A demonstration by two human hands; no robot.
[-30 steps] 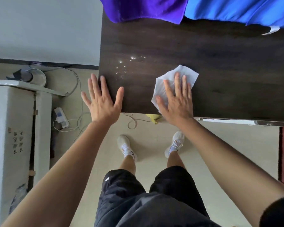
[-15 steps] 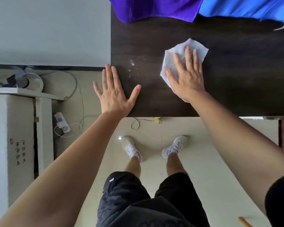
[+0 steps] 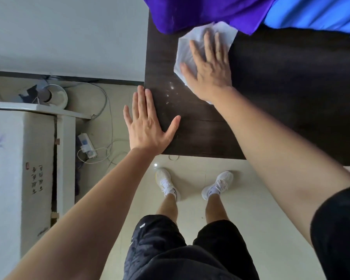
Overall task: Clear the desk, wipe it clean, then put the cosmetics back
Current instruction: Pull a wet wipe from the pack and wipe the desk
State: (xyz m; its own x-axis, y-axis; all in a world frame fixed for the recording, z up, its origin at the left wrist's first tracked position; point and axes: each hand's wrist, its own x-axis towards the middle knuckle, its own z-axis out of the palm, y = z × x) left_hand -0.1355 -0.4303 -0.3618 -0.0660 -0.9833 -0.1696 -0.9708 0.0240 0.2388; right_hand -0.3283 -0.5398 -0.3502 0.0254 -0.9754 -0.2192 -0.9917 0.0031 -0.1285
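Note:
A dark wooden desk [image 3: 281, 93] fills the upper right of the head view. My right hand [image 3: 209, 65] lies flat with straight fingers on a white wipe [image 3: 185, 51], pressing it onto the desk near the far edge. My left hand [image 3: 148, 126] rests flat and spread on the desk's front left corner, holding nothing. Small shiny droplets [image 3: 171, 91] glint on the wood between the two hands. No cosmetics are in view.
Purple cloth [image 3: 200, 11] and blue cloth [image 3: 315, 13] hang over the desk's far edge, the purple one touching the wipe. Left of the desk stand a white cabinet [image 3: 18, 168], a power strip [image 3: 86, 145] with cables and a round fan [image 3: 55, 96] on the floor.
My right hand has slid the wipe away from me, from near the front edge to the far edge by the purple cloth. My left hand stays flat at the desk's corner.

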